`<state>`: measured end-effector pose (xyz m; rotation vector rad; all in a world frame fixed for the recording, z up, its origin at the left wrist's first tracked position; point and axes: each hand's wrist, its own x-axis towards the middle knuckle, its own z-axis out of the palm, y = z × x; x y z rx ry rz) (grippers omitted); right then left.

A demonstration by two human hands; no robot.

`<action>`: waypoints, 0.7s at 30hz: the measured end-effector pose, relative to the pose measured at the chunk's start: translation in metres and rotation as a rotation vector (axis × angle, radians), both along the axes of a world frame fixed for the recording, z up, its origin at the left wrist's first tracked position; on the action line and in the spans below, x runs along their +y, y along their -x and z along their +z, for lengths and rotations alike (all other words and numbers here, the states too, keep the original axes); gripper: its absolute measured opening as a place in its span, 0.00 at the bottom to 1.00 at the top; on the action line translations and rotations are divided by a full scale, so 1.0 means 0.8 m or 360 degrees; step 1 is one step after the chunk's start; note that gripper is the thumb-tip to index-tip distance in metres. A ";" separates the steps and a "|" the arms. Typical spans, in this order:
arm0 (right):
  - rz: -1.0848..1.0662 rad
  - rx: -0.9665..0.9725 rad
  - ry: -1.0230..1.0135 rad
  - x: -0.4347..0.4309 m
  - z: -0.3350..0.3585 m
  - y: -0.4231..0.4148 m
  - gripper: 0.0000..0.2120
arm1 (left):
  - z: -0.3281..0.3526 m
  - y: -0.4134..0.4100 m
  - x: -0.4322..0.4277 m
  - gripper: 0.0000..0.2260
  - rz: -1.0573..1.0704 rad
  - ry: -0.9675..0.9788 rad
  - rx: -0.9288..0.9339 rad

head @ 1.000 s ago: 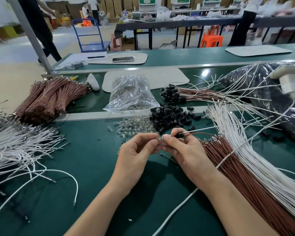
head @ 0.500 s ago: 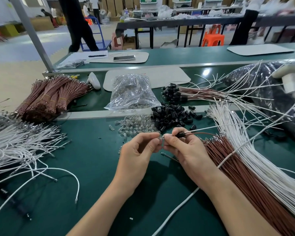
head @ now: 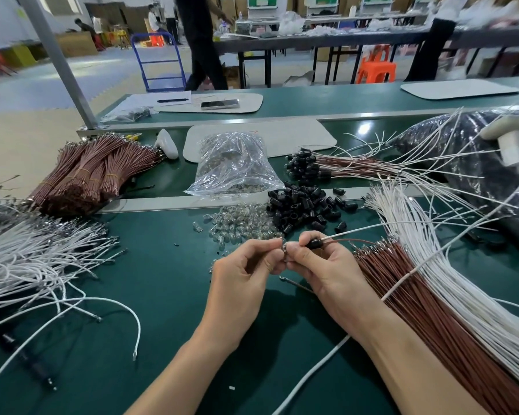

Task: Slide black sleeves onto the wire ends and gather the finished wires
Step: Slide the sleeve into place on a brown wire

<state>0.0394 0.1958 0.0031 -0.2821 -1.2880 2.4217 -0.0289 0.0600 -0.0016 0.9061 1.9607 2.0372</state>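
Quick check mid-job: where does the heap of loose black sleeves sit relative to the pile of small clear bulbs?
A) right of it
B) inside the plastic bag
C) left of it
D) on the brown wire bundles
A: the loose black sleeves lie heaped directly right of the clear bulbs, on the green table.

Partly covered by fingers of the right grip (head: 327,271): the black sleeve (head: 313,243), front end out of sight. Too small to name: the shiny piece (head: 284,248) pinched by the left grip (head: 246,274). Cut off at the left edge: the loose white wires (head: 27,259). Cut off at the lower right corner: the brown wires (head: 432,310). Hidden under the right forearm, then cropped at the bottom edge: a white cable (head: 321,361). Cropped at the right edge: the dark bag (head: 468,163). Blurred and cut off at the top: a person (head: 201,46) in dark clothes. Smeared beyond reading: the far bench (head: 357,40).
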 end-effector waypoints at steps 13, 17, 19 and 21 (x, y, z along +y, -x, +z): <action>0.0092 -0.0065 -0.0020 0.001 0.008 -0.002 0.08 | -0.002 0.010 -0.007 0.09 0.0078 0.0346 0.0743; 0.0151 -0.0099 0.0025 0.001 0.009 -0.003 0.04 | -0.003 0.011 -0.009 0.08 0.0154 0.0375 0.0896; 0.0158 -0.0133 0.0029 0.001 0.010 -0.004 0.08 | -0.004 0.012 -0.010 0.07 0.0154 0.0395 0.0906; 0.0138 -0.0169 -0.0004 0.001 0.010 -0.005 0.09 | -0.005 0.013 -0.010 0.06 0.0139 0.0408 0.0915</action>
